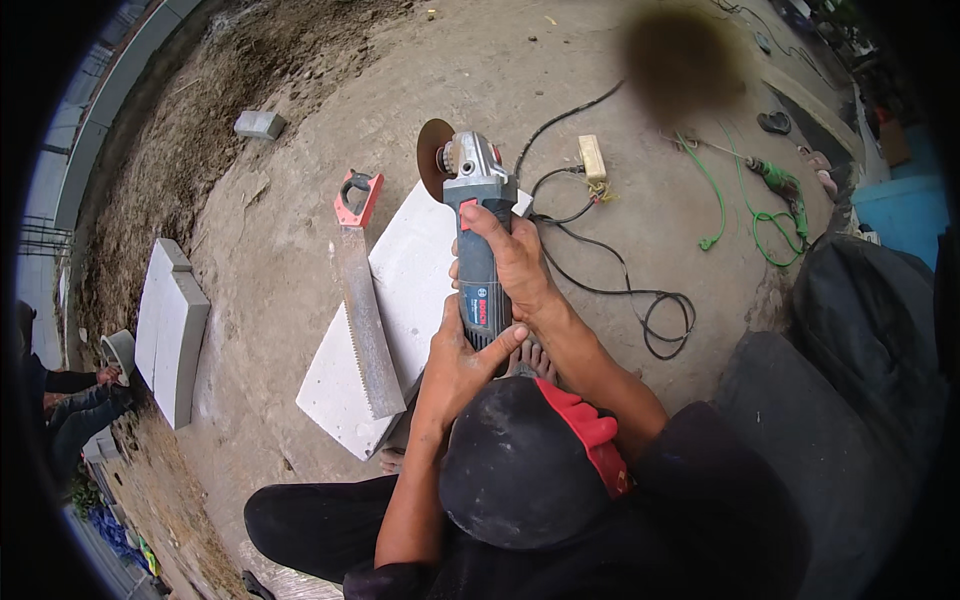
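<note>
An angle grinder with a dark body, a metal head and a red switch is held above a white block. My right hand is wrapped round its middle, with the thumb at the red switch. My left hand is closed round the rear end of the body. At the far end, the thin brown disc stands upright on the left of the head; I cannot tell whether it spins. A handsaw with a red and black handle lies across the block, left of the grinder.
More white blocks stand at left, and a small block lies farther off. Black cable coils at right beside a pale socket box. A green drill with green cord lies beyond. Another person's hand shows at the left edge.
</note>
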Demonstrator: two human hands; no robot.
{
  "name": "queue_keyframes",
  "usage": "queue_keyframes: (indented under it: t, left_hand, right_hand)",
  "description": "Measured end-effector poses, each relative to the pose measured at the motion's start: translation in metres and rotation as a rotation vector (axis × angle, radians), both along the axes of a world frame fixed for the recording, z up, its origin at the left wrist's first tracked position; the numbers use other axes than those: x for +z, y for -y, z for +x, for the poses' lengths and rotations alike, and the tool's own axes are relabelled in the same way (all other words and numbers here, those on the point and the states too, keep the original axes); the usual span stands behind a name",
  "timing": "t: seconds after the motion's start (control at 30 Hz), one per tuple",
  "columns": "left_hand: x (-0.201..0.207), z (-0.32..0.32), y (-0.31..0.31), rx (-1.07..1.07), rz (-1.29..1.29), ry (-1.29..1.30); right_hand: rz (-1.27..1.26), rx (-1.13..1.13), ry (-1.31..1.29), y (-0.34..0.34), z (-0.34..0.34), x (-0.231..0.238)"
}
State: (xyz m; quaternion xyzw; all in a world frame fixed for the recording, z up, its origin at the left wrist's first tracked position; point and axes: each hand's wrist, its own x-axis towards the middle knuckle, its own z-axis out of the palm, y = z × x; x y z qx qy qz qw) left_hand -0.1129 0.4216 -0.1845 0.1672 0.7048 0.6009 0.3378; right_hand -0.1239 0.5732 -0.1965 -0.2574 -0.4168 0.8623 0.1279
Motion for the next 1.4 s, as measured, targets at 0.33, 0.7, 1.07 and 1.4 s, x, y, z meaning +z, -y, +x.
queue_keyframes:
  t: [0.33,0.7,1.07,1.4]
  left_hand:
    - [-0.021,0.030,-0.019,0.044,-0.116,-0.004]
    - [-0.006,0.021,-0.025,0.040,-0.267,-0.125]
    - [-0.026,0.012,-0.008,0.122,-0.052,-0.021]
    - [-0.032,0.008,-0.016,0.121,-0.137,-0.087]
  right_hand:
    - [-0.009,-0.074,0.071,-0.014,0.026,-0.004]
    - [-0.078,-0.042,0.066,-0.015,0.024,-0.025]
    - [-0.089,0.005,0.036,-0.001,0.007,-0.024]
    - [0.087,-0.070,0.105,0.005,0.022,-0.043]
